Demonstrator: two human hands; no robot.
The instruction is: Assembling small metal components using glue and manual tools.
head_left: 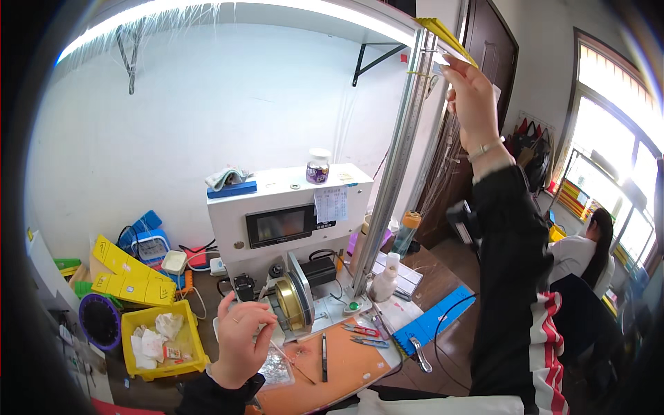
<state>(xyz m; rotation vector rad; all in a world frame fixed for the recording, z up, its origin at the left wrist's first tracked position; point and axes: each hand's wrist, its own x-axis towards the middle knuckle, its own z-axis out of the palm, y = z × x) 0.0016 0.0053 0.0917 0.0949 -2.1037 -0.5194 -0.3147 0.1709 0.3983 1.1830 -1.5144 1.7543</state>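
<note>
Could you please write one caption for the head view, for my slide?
Right hand raised near a metal upright, left hand near the gold-coloured wheel of a white machine.

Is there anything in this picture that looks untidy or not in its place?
Perhaps one thing: a crumpled cloth lies bunched atop the white machine, at its left end, looking dropped there rather than folded.

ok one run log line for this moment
left hand: near gold-coloured wheel, grip unclear | right hand: raised beside metal post, grip unclear | red snips: on orange mat | jar: atop machine
</note>
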